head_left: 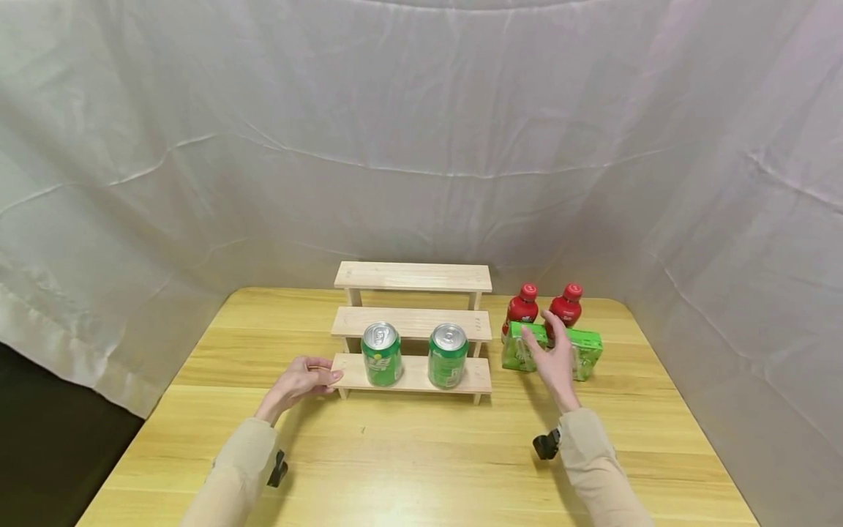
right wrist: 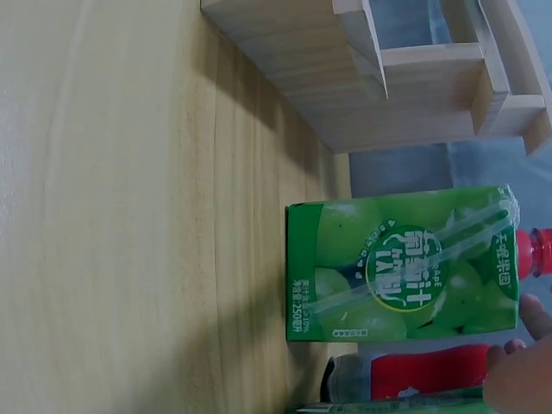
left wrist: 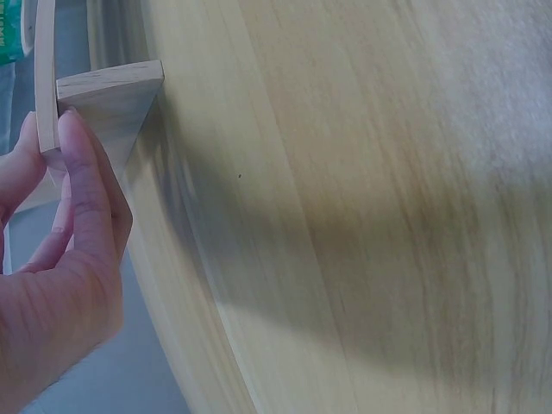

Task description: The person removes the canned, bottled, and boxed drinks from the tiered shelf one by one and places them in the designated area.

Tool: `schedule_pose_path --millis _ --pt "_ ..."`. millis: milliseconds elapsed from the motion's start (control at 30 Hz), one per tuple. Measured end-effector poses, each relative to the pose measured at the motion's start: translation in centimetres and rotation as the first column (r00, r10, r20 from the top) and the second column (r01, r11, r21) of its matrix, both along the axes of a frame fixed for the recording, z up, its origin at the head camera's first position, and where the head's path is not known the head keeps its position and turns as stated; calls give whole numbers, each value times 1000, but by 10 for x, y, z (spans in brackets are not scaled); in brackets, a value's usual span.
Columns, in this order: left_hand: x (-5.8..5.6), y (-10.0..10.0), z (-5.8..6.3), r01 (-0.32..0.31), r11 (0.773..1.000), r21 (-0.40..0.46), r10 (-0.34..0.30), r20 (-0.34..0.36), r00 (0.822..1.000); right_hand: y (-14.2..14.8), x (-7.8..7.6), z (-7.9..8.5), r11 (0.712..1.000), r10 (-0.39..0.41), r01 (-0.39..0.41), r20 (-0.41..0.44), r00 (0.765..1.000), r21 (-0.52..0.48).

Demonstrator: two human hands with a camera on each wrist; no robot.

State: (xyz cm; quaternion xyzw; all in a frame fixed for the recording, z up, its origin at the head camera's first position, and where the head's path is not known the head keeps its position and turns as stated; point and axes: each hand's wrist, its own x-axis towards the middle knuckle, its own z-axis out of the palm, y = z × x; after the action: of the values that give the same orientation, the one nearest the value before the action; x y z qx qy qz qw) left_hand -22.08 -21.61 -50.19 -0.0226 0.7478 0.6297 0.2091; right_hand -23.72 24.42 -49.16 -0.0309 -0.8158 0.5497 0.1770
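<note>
My left hand (head_left: 304, 382) pinches the left end of the lowest step of a three-step wooden shelf (head_left: 411, 275); in the left wrist view thumb and fingers (left wrist: 86, 190) lie on either side of the board. Two green drink cans (head_left: 381, 355) (head_left: 448, 356) stand upright on that lowest step. To the right of the shelf, my right hand (head_left: 556, 362) hovers by two green juice boxes (head_left: 517, 347) (head_left: 586, 354), its thumb and fingers spread apart. The right wrist view shows the left juice box (right wrist: 405, 267) upright with a wrapped straw; only part of the hand appears there.
Two red bottles (head_left: 522, 307) (head_left: 568, 301) stand behind the juice boxes. Pale curtains (head_left: 421, 146) enclose the back and sides of the wooden table (head_left: 408, 461). A dark area (head_left: 53, 432) lies beyond the table's left edge.
</note>
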Motion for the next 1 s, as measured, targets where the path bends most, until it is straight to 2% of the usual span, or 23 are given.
schedule_pose_path --millis 133,300,500,733,1000 --pt "0 0 0 1 1000 1 -1 1 1000 -4 0 2 999 -3 4 -15 1000 46" --pt "0 0 0 3 1000 -3 -3 -2 1000 -13 4 11 997 33 -31 -23 999 72" --pt "0 0 0 5 1000 -6 -5 -4 1000 -26 7 18 983 146 -145 -3 989 116" --pt "0 0 0 2 1000 -7 -2 0 1000 -48 14 28 939 291 -289 17 957 185" --pt "0 0 -1 4 1000 -1 -4 0 1000 -75 21 31 886 430 -427 24 903 181"
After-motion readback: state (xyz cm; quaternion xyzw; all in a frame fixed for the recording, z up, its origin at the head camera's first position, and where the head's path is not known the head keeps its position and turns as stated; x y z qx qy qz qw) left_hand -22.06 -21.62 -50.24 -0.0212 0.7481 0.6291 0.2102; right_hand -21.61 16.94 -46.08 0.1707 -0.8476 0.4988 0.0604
